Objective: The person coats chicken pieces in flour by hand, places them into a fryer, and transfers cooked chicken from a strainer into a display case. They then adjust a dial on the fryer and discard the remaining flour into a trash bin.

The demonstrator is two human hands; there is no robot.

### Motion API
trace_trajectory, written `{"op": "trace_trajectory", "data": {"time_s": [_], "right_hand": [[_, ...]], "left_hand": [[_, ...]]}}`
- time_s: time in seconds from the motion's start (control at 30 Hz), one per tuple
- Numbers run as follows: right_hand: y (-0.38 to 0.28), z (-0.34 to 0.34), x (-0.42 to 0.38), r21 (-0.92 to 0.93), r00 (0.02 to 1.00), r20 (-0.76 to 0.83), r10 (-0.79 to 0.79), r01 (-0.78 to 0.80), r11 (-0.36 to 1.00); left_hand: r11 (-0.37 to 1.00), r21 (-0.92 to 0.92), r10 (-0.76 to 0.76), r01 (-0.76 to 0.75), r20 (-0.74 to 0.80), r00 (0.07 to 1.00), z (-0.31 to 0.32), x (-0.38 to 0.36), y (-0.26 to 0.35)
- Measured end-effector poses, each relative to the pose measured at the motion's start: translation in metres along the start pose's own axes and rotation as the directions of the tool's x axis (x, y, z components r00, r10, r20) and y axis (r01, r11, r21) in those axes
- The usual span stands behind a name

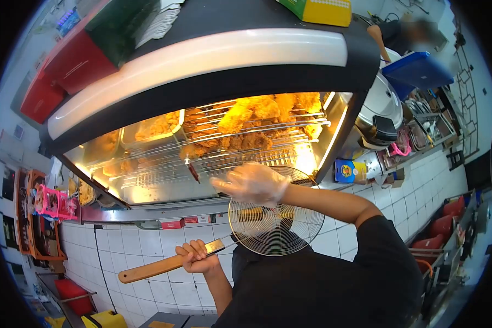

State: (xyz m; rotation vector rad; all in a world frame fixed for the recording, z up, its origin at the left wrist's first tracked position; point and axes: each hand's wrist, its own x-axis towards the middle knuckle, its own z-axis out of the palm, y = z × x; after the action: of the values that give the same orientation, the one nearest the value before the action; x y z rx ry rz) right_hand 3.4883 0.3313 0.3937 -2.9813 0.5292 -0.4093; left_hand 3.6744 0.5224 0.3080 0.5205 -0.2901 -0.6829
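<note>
My left hand point(199, 256) is wrapped around the wooden handle of a round wire skimmer point(262, 235), close to its metal collar. The skimmer's mesh lies in front of my body, with no food visible on it. Above the mesh, my right hand point(251, 185) wears a clear plastic glove, its fingers stretched to the left and holding nothing I can see. Just past it stands a lit food warmer point(202, 50) with wire racks. Fried chicken point(257, 112) is piled on the upper rack, and a metal tray point(150, 130) of fried pieces sits to the left.
Red boxes point(76, 63) and a green and yellow box point(325, 12) rest on the warmer's top. To the right are a rice cooker point(380, 104) and a blue and yellow box point(350, 171). Another person point(391, 35) is at the upper right. White tiles point(142, 257) cover the floor.
</note>
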Motion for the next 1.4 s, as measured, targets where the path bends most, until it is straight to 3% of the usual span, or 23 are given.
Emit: {"op": "trace_trajectory", "data": {"time_s": [0.13, 0.2, 0.27, 0.33, 0.4, 0.47, 0.63, 0.67, 0.73, 0.77, 0.8, 0.87, 0.9, 0.97, 1.0, 1.03, 1.1, 1.13, 1.2, 1.27, 1.33, 1.37, 1.4], "right_hand": [[-0.006, -0.016, 0.049, 0.038, 0.996, 0.037, 0.087, -0.088, 0.995], [-0.003, -0.009, 0.07, 0.07, 0.956, 0.237, 0.173, -0.194, 0.978], [-0.004, -0.01, 0.078, 0.036, 0.961, 0.25, 0.119, -0.132, 0.991], [-0.012, -0.02, 0.078, 0.053, 0.986, 0.137, -0.092, 0.086, 0.995], [-0.02, -0.029, 0.083, 0.019, 0.972, 0.192, -0.135, 0.134, 0.991], [-0.023, -0.028, 0.089, -0.116, 0.961, 0.26, 0.094, -0.066, 0.991], [-0.02, -0.012, 0.079, -0.094, 0.973, 0.201, 0.116, -0.099, 0.991], [-0.016, -0.003, 0.073, -0.09, 0.977, 0.191, 0.096, -0.08, 0.993], [-0.003, 0.01, 0.056, 0.065, 0.977, 0.031, 0.211, -0.213, 0.975], [0.006, 0.007, 0.047, 0.09, 0.957, 0.151, 0.248, -0.263, 0.961], [0.005, -0.007, 0.028, 0.09, 0.961, 0.148, 0.234, -0.248, 0.964], [0.003, -0.046, -0.017, 0.004, 0.969, 0.076, 0.236, -0.237, 0.972], [0.014, -0.026, -0.032, 0.064, 0.95, 0.019, 0.312, -0.313, 0.948], [0.029, -0.014, -0.06, -0.006, 0.934, -0.006, 0.356, -0.356, 0.934], [0.034, -0.02, -0.074, -0.143, 0.944, 0.017, 0.33, -0.325, 0.935], [0.047, -0.01, -0.086, 0.017, 0.914, -0.018, 0.406, -0.406, 0.914], [0.06, -0.002, -0.113, 0.061, 0.886, -0.074, 0.458, -0.454, 0.889], [0.059, -0.01, -0.126, -0.056, 0.897, -0.117, 0.427, -0.435, 0.899], [0.056, -0.032, -0.14, -0.025, 0.814, 0.03, 0.581, -0.58, 0.814], [0.045, -0.048, -0.147, -0.258, 0.813, 0.008, 0.583, -0.561, 0.786], [0.06, -0.043, -0.159, -0.251, 0.751, 0.042, 0.659, -0.63, 0.735], [0.062, -0.039, -0.165, -0.31, 0.8, -0.04, 0.599, -0.58, 0.753], [0.063, -0.036, -0.172, -0.374, 0.831, -0.131, 0.541, -0.546, 0.749]], "left_hand": [[0.997, -0.03, -0.068, 0.068, 0.015, 0.998, 0.01, 0.018, 0.033], [0.994, -0.065, -0.082, 0.083, 0.022, 0.996, 0.011, 0.027, 0.051], [0.996, -0.048, -0.074, 0.076, 0.038, 0.997, 0.01, 0.034, 0.063], [0.998, -0.039, -0.049, 0.051, 0.055, 0.997, 0.006, 0.038, 0.074], [0.998, -0.047, -0.027, 0.03, 0.05, 0.998, 0.0, 0.033, 0.084], [0.999, -0.035, -0.009, 0.012, 0.089, 0.996, -0.004, 0.024, 0.098], [0.979, 0.007, 0.204, -0.205, 0.079, 0.976, -0.029, -0.036, 0.141], [0.96, 0.005, 0.281, -0.281, 0.023, 0.959, -0.03, -0.055, 0.151], [0.921, 0.061, 0.385, -0.384, -0.014, 0.923, -0.039, -0.094, 0.169], [0.917, 0.066, 0.396, -0.394, -0.013, 0.918, -0.048, -0.115, 0.179], [0.9, 0.078, 0.431, -0.428, -0.025, 0.902, -0.058, -0.133, 0.187], [0.87, 0.087, 0.491, -0.485, -0.055, 0.87, -0.067, -0.165, 0.192], [0.839, 0.128, 0.542, -0.53, -0.093, 0.835, -0.069, -0.18, 0.194], [0.785, 0.178, 0.615, -0.593, -0.119, 0.779, -0.077, -0.205, 0.201], [0.757, 0.214, 0.647, -0.618, -0.116, 0.753, -0.073, -0.212, 0.2], [0.746, 0.22, 0.659, -0.629, -0.104, 0.745, -0.072, -0.216, 0.202], [0.715, 0.236, 0.693, -0.658, -0.123, 0.71, -0.067, -0.219, 0.203], [0.696, 0.248, 0.715, -0.674, -0.152, 0.682, -0.059, -0.215, 0.202], [0.692, 0.246, 0.721, -0.678, -0.203, 0.662, -0.052, -0.208, 0.204], [0.666, 0.31, 0.746, -0.678, -0.285, 0.602, -0.036, -0.197, 0.201], [0.671, 0.284, 0.74, -0.685, -0.197, 0.643, -0.032, -0.187, 0.201], [0.689, 0.237, 0.714, -0.685, -0.059, 0.698, -0.03, -0.181, 0.201], [0.698, 0.242, 0.703, -0.674, -0.051, 0.709, -0.029, -0.179, 0.2]]}}
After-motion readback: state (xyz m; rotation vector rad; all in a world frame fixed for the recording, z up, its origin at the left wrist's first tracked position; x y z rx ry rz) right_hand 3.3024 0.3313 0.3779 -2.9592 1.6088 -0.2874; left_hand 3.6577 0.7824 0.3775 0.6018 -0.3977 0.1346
